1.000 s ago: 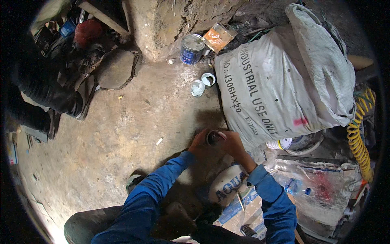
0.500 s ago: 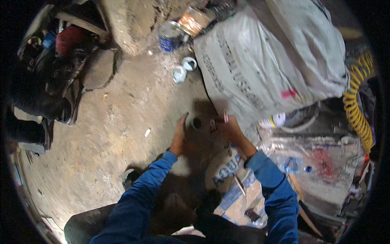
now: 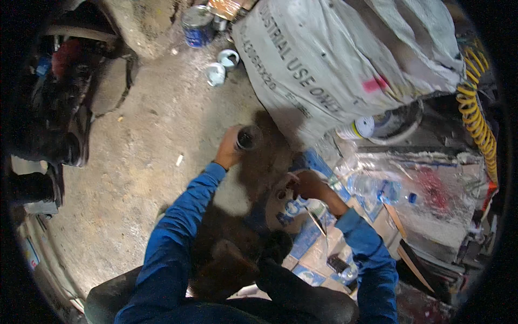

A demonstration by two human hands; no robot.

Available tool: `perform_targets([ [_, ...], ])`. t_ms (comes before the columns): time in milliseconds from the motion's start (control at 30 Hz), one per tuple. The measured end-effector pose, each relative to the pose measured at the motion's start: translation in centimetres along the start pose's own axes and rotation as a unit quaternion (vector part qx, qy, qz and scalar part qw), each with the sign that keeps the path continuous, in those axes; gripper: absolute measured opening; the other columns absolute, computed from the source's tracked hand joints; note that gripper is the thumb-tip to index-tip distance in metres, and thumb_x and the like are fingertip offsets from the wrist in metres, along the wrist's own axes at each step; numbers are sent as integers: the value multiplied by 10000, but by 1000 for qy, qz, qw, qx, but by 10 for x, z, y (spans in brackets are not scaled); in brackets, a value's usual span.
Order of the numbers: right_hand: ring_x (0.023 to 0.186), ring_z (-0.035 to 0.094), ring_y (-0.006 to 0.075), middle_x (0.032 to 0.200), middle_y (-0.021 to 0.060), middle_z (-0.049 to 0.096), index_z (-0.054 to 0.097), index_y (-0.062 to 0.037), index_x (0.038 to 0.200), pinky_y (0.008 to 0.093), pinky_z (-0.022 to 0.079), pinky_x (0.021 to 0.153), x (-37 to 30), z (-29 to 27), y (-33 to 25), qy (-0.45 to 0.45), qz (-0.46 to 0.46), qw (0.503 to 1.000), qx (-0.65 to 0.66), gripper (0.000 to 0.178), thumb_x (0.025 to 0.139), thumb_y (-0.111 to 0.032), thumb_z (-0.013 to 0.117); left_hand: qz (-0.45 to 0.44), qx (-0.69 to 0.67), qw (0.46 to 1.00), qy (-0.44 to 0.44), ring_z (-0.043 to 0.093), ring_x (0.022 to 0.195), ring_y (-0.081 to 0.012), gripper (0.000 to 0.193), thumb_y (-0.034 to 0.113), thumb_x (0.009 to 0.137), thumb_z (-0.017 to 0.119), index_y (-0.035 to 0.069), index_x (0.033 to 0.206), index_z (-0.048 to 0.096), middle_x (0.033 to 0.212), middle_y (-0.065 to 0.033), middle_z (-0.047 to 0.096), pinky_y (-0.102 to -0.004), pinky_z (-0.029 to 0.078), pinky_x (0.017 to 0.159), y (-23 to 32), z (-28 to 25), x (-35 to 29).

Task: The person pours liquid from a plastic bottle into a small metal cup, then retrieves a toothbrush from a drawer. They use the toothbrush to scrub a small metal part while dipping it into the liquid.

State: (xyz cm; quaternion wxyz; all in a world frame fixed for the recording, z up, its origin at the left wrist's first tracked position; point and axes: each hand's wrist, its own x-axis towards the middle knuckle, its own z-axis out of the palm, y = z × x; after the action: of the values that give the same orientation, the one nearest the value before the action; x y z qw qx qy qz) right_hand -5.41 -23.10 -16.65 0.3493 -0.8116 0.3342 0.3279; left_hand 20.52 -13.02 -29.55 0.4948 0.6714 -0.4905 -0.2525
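Note:
My left hand (image 3: 229, 147) is wrapped round a small round cup (image 3: 253, 129), whose inside looks dark. It is above the concrete floor. My right hand (image 3: 312, 186) is low over a flattened cardboard piece (image 3: 306, 248) with blue print. Its fingers are closed on something small that I cannot make out. Just below that hand a thin stick (image 3: 316, 220) lies on the cardboard, and a dark-bristled brush (image 3: 338, 263) is nearer to me.
A big white sack (image 3: 302, 59) fills the far right. Left of it are a blue-and-silver tin (image 3: 198, 27) and two small whitish cups (image 3: 216, 74). A clear plastic bottle (image 3: 383, 190), a white spray can (image 3: 359, 128) and a coiled yellow hose (image 3: 477, 116) lie on the right.
My right hand has come nearer to me, down over the cardboard. My left hand has closed round the cup and tilted its mouth into view. The view has shifted.

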Motion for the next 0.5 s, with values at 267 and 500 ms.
perform_targets([
  [267, 965, 607, 358, 1155, 205, 586, 527, -9, 1205, 437, 474, 844, 7, -69, -120, 198, -318, 927, -18, 336, 896, -141, 536, -3, -138, 990, 20, 560, 1091, -237, 541, 39, 678, 778, 58, 1172, 556, 1154, -105, 586, -336, 439, 959, 28, -11, -10],
  [500, 1106, 549, 371, 1200, 238, 540, 495, 36, 1196, 464, 457, 930, 32, -41, -136, 162, -324, 903, -229, 401, 868, -188, 552, -97, -330, 939, -27, 571, 1071, -214, 554, 10, 731, 733, 78, 1227, 494, 1156, -100, 598, -334, 472, 907, 57, -22, -17],
])
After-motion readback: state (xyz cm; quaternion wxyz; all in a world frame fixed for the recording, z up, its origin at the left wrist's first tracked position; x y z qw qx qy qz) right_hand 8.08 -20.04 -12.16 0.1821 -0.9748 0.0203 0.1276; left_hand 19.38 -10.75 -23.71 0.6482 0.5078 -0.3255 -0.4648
